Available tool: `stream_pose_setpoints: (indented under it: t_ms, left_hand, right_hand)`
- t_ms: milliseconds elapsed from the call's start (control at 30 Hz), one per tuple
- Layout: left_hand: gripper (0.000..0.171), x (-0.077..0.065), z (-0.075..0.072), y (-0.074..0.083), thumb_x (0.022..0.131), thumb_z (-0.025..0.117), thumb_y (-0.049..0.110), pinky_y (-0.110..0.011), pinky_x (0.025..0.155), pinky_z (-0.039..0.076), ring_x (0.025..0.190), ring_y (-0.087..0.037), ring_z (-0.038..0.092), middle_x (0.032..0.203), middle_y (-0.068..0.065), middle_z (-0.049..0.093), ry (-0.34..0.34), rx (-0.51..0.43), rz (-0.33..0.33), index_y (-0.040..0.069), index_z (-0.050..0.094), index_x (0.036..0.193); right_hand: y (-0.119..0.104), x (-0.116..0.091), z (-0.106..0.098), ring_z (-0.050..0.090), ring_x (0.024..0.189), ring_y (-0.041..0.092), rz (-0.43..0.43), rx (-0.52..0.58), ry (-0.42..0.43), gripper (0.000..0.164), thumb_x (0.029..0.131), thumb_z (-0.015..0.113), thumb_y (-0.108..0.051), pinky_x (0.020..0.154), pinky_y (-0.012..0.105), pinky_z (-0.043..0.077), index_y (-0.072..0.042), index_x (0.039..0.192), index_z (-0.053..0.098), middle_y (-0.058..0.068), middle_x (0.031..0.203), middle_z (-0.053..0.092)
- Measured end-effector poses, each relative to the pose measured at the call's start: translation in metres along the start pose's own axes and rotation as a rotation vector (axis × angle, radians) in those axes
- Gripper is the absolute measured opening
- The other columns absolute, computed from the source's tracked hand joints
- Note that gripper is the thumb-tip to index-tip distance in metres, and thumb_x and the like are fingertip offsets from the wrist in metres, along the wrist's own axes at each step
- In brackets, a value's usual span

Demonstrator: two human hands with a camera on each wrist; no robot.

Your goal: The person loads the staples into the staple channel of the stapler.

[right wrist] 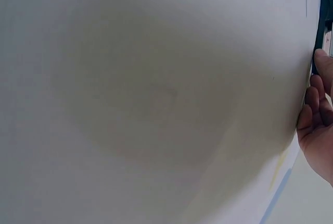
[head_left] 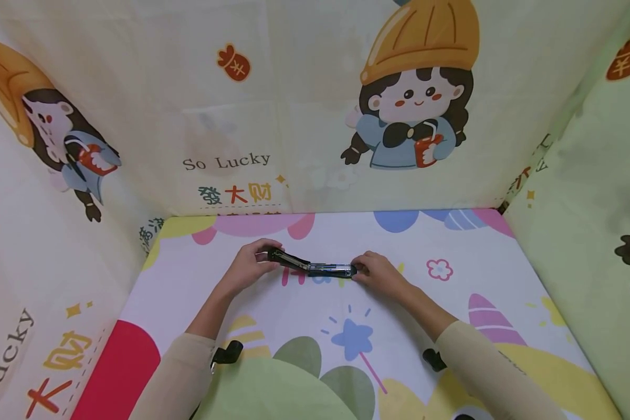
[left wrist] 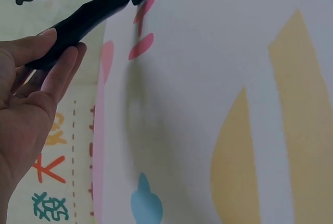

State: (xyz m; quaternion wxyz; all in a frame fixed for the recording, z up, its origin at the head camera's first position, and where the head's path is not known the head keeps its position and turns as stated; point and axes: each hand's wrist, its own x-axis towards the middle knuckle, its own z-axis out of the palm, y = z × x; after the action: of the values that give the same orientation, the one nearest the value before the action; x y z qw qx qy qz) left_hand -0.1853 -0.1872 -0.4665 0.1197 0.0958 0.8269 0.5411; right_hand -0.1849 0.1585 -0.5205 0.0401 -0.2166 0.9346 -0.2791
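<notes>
A long black stapler (head_left: 329,270) with silvery metal along its inside is spread out at its hinge over the middle of the table. My left hand (head_left: 249,265) pinches its left end between thumb and fingers. That half slopes upward to the left, and in the left wrist view the dark arm of the stapler (left wrist: 86,21) is raised off the surface. At the other end, my right hand (head_left: 383,275) grips the tip close to the tabletop. Only a sliver of the stapler (right wrist: 321,26) shows at the edge of the right wrist view.
Beneath lies a table covering (head_left: 289,309) printed with colourful shapes. Patterned cloth walls (head_left: 315,116) with cartoon figures enclose the back and both sides. A dark device (head_left: 228,352) is strapped at the left wrist, another (head_left: 434,360) at the right.
</notes>
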Motion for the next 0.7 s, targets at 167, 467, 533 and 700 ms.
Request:
stream_pose_setpoints:
  t_ms: [167,467,533,700]
  left_hand:
    - [0.042,0.000,0.002,0.012,0.085,0.071,0.004,-0.031,0.091,0.055,0.112,-0.031,0.063,0.124,-0.015,0.062,-0.001,0.033,0.035,0.005,0.060,0.126]
    - [0.043,0.006,0.013,0.023,0.083,0.075,0.008,-0.038,0.095,0.054,0.112,-0.029,0.064,0.119,-0.014,0.066,0.012,0.035,0.078,0.007,0.062,0.124]
    - [0.044,0.009,0.016,0.022,0.082,0.077,0.012,-0.041,0.097,0.053,0.112,-0.027,0.064,0.117,-0.011,0.067,0.021,0.033,0.080,0.010,0.062,0.123]
    - [0.041,0.015,0.025,0.025,0.080,0.080,0.019,-0.039,0.095,0.054,0.110,-0.021,0.065,0.111,-0.004,0.069,0.029,0.040,0.086,0.018,0.065,0.118]
  right_hand:
    - [-0.001,-0.001,0.000,0.057,0.084,0.013,0.001,0.012,0.008,0.030,0.082,0.077,-0.018,0.077,0.031,0.051,-0.006,0.108,0.070,0.003,0.093,0.064]
    - [-0.002,-0.001,0.000,0.057,0.084,0.013,0.003,0.012,0.005,0.030,0.082,0.077,-0.018,0.077,0.032,0.050,-0.006,0.109,0.069,0.004,0.093,0.063]
    - [-0.002,-0.001,0.000,0.056,0.084,0.013,0.006,0.009,0.004,0.030,0.083,0.076,-0.018,0.077,0.031,0.050,-0.006,0.109,0.069,0.003,0.093,0.063]
    - [0.000,-0.001,0.001,0.055,0.082,0.011,-0.002,-0.004,0.011,0.029,0.083,0.076,-0.020,0.076,0.030,0.049,-0.008,0.109,0.069,0.002,0.093,0.063]
